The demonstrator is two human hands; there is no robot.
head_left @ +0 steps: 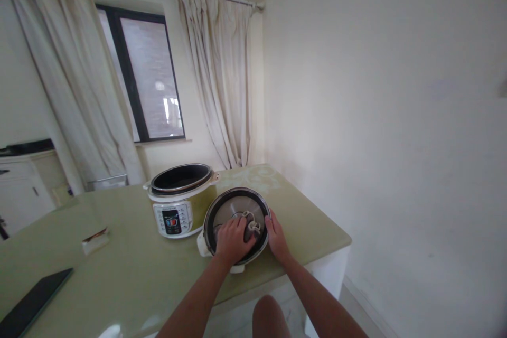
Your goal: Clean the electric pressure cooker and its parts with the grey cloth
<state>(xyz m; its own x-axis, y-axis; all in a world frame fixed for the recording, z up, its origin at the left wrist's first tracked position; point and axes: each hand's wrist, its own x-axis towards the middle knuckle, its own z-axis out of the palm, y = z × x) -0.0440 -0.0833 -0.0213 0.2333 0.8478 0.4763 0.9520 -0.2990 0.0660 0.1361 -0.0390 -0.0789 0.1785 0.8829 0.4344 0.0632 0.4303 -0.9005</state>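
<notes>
An upturned cooker lid (233,207) lies on the pale green table (130,269), its metal inner plate facing up. My left hand (232,242) rests on that plate with fingers curled over its centre, beside a small metal fitting (252,223). My right hand (276,238) grips the lid's right rim, fingers closed along the edge. Just left of the lid stands the open electric pressure cooker (180,199), gold and white, with a control panel on its front and its dark inner pot showing.
A small white packet (95,240) lies on the table to the left, and a dark tablet (31,303) sits at the near left edge. A white wall runs close on the right. Curtains and a window (148,79) stand behind. My knee (269,317) shows below the table edge.
</notes>
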